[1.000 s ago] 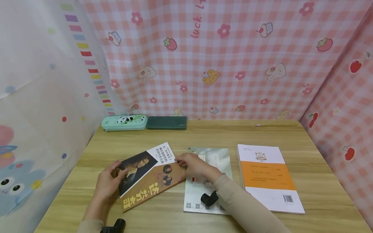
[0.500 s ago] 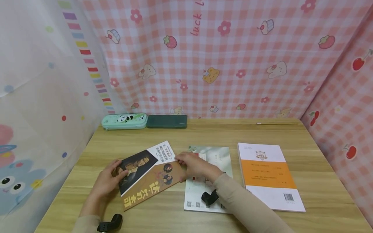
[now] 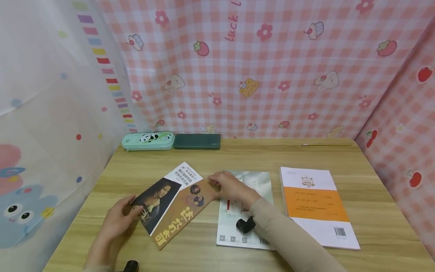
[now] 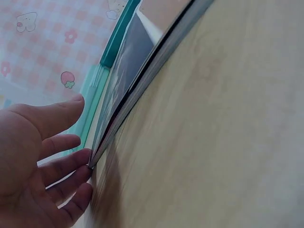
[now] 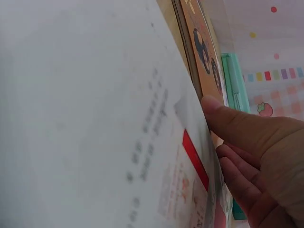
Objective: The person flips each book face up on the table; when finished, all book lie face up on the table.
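Observation:
A book with a dark portrait and an orange-brown cover [image 3: 190,202] lies slanted on the wooden table, left of centre. At its left edge is my left hand [image 3: 117,217]. The left wrist view shows that hand's fingertips [image 4: 84,173] touching the book's corner, thumb raised away from the cover. My right hand [image 3: 234,189] pinches the book's right corner, its thumb [image 5: 213,103] against the edge in the right wrist view. Under the right hand and wrist lies a pale green book [image 3: 227,226], partly hidden.
A white and orange book [image 3: 314,204] lies to the right. Along the back edge sit a mint panda pencil case [image 3: 147,141], a dark green flat case [image 3: 197,141] and a thin stick [image 3: 327,144]. Patterned cloths [image 3: 224,68] hang behind and at both sides.
The portrait book has turned counterclockwise, its lower corner swinging right. My left hand has slid slightly left and down, its thumb coming off the cover. The right hand stays at its corner.

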`<state>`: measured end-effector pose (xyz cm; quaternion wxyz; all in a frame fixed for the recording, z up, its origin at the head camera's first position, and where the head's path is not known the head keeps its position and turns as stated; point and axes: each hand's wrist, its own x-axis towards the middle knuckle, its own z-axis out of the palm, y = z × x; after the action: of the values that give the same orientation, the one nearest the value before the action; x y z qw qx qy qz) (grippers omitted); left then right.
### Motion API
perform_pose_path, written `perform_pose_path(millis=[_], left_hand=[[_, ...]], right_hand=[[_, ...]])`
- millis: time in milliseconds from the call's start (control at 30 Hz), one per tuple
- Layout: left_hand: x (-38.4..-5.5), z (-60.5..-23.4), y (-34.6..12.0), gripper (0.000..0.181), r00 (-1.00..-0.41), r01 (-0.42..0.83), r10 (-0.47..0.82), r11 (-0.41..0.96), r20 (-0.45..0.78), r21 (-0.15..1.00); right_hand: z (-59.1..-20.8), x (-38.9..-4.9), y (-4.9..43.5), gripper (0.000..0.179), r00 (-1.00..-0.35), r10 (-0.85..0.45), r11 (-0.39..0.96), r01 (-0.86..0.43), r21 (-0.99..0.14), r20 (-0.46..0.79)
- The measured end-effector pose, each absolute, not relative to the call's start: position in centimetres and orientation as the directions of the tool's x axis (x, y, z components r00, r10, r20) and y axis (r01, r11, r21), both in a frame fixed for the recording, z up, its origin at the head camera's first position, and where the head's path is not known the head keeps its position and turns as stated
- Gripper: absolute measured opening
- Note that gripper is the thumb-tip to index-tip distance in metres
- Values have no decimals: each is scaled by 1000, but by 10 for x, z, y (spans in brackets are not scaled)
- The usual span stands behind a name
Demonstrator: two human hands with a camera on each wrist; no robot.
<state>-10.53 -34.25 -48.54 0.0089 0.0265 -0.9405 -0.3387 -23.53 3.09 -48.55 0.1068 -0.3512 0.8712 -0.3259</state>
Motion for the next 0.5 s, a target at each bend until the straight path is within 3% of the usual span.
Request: perform_pose_path(millis=[167,400,500], left_hand=[[-95,-484,-343,62,-998,-38,-60,757,12,652],[-85,-478,-341,72,-993,-99,-19,689,-119,718],[-81,-479,-339,75,-994,-66,20,672,-107,737]], right_hand=[[-488,-241,29,47,-744,-662,535,-554,-637,91],[-491,-246,22,35,-748,-634,549,-613,-568,196],[-491,-246,19,31,-753,-622,581,-627,-519,213]])
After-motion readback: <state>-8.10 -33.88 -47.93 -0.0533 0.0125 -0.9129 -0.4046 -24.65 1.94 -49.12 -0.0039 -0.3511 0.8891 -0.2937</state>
